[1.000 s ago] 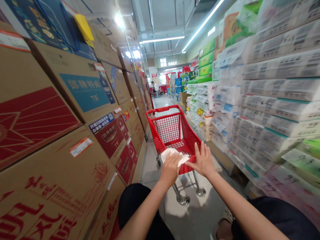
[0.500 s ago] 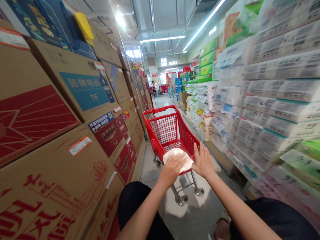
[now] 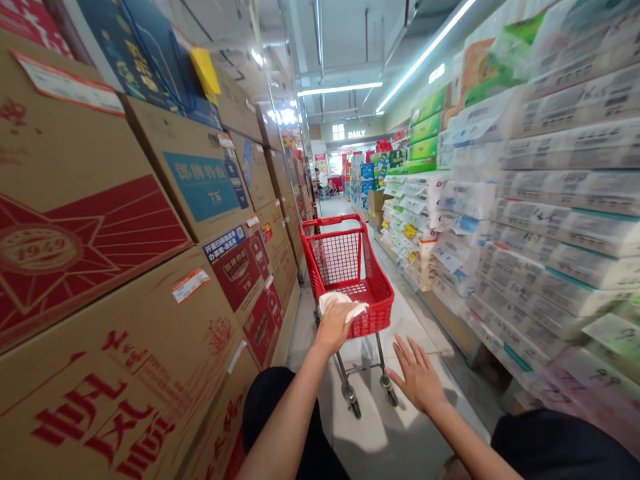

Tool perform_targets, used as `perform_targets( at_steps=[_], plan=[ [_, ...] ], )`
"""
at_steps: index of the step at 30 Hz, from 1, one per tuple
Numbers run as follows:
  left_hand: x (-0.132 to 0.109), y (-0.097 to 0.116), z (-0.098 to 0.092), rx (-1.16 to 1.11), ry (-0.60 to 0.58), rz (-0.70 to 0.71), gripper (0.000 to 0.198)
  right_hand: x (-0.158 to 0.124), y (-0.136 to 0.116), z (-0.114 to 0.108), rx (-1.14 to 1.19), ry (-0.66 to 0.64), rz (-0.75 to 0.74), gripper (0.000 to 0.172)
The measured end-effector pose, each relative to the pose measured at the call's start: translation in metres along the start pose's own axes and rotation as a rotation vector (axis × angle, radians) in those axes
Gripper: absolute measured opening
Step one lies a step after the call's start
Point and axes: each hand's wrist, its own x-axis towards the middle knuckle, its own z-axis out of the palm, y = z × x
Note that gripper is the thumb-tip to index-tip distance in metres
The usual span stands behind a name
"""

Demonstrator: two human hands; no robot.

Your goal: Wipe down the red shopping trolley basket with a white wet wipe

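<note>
A red shopping cart (image 3: 371,320) with a mesh basket and metal legs stands in the aisle in front of me. My left hand (image 3: 336,325) is on a white cloth (image 3: 356,309), which lies against the near left corner of the basket rim; the fingers are bent over it and partly hidden. To the right of the cart and lower, my right hand (image 3: 416,373) has its fingers spread, with nothing in it, and is apart from the basket.
Cardboard boxes (image 3: 200,353) are stacked along the left. Wrapped packs (image 3: 565,220) rise on the right, above a low ledge. My knees show at the bottom. Far down the aisle a person (image 3: 321,180) sits.
My right hand has come away from the basket, moving down and right. My left hand and the cloth have shifted left along the near rim. The cart's front wheels have turned.
</note>
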Motion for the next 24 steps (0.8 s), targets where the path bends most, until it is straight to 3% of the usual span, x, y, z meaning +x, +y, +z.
perform_targets(
  at_steps=[2,5,8,10,13,17,21,24],
  plan=[
    [0.004,-0.001,0.007,-0.037,0.047,-0.027,0.039,0.013,0.007,-0.003,0.01,0.071,0.052,0.075],
    [0.005,0.001,0.014,-0.063,0.09,-0.019,0.035,0.067,0.019,-0.029,0.036,0.113,0.035,0.076],
    [0.0,0.007,0.016,-0.076,0.113,0.008,0.035,0.118,0.036,-0.049,0.082,0.004,-0.136,0.074],
    [-0.003,0.009,0.014,-0.074,0.089,0.033,0.037,0.133,0.046,-0.051,0.114,-0.079,-0.215,0.071],
    [-0.002,0.008,0.005,-0.064,-0.012,0.079,0.039,0.129,0.052,-0.048,0.134,-0.107,-0.199,0.071],
    [0.003,0.002,-0.012,-0.064,-0.103,0.129,0.042,0.114,0.037,-0.048,0.123,-0.056,-0.127,0.074],
    [0.001,-0.004,-0.02,-0.015,-0.073,0.12,0.046,0.1,0.017,-0.052,0.112,-0.002,-0.11,0.08],
    [-0.003,-0.005,-0.013,0.049,0.004,0.043,0.049,0.092,0.013,-0.059,0.125,0.012,-0.174,0.083]
  ],
)
